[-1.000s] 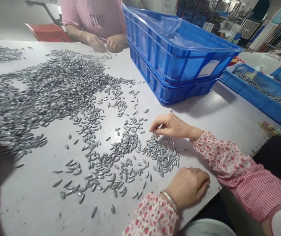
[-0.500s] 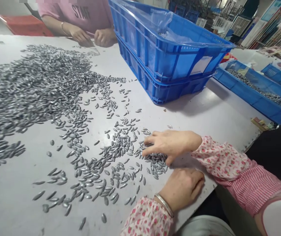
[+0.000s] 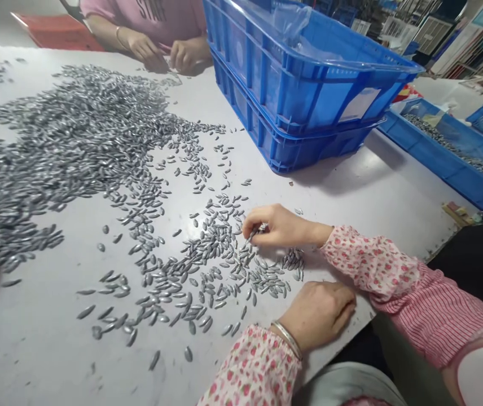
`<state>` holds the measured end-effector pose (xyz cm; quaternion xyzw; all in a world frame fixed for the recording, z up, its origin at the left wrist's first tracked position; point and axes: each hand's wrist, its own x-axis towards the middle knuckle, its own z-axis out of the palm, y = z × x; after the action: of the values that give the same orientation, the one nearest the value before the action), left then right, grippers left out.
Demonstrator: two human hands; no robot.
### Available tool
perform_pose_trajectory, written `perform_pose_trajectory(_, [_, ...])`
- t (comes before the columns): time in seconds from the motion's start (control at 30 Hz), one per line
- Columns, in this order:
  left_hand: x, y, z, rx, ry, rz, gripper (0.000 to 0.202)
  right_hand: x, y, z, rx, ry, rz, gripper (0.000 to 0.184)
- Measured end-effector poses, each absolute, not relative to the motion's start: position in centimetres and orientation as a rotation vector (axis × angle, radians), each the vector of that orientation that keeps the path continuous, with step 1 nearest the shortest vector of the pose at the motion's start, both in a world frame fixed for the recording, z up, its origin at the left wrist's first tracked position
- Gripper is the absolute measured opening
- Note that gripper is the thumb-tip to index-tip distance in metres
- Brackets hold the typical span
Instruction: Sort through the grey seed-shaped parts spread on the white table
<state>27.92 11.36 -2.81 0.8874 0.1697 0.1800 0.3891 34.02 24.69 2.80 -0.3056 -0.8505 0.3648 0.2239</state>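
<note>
Small grey oval metal pieces (image 3: 207, 270) lie scattered over the white table (image 3: 351, 197). My right hand (image 3: 277, 225) rests on the near patch of them, fingers pinched together on a piece or two at the fingertips. My left hand (image 3: 320, 313), with a thin bangle on the wrist, sits curled into a loose fist at the table's near edge beside the same patch; what is inside the fist is hidden. Both my arms wear floral sleeves.
A much larger heap of grey pieces (image 3: 55, 146) covers the left of the table. Two stacked blue crates (image 3: 301, 96) stand behind my hands. A shallow blue tray (image 3: 448, 152) with more pieces lies at right. Another person's hands (image 3: 169, 53) work at the far edge.
My right hand lifted off the small pile it had pressed on and moved slightly away from me, now pinching pieces. The pile is spread out more. My left hand stayed put.
</note>
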Motion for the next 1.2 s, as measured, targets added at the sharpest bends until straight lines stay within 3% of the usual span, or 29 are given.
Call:
perform_pose_trajectory(0.3, [27.8, 11.2, -3.0, 2.203, 0.424, 0.48, 0.018, 37.6, 27.2, 3.7, -1.037, -2.066, 1.182, 0.018])
perform_pose_trajectory(0.5, [27.7, 11.2, -3.2, 2.182, 0.441, 0.49, 0.017, 38.0, 27.4, 4.3, -0.893, -2.129, 1.326, 0.05])
perform_pose_trajectory(0.63, [27.6, 11.2, -3.2, 2.159, 0.435, 0.516, 0.015, 38.0, 27.0, 4.6, -0.758, -2.104, 1.556, 0.058])
perform_pose_trajectory(0.93, [27.7, 11.1, -3.3, 2.136, 0.433, 0.541, 0.012, 38.2, 27.3, 5.2, -0.712, -2.276, 1.354, 0.065])
perform_pose_trajectory(1.03, [27.6, 11.2, -3.3, 2.142, 0.44, 0.546, 0.013, 38.3, 27.7, 4.3, -0.823, -2.236, 1.233, 0.061])
perform_pose_trajectory(1.2, [27.8, 11.1, -3.3, 2.169, 0.436, 0.533, 0.014, 37.9, 27.9, 2.8, -1.148, -2.264, 0.916, 0.032])
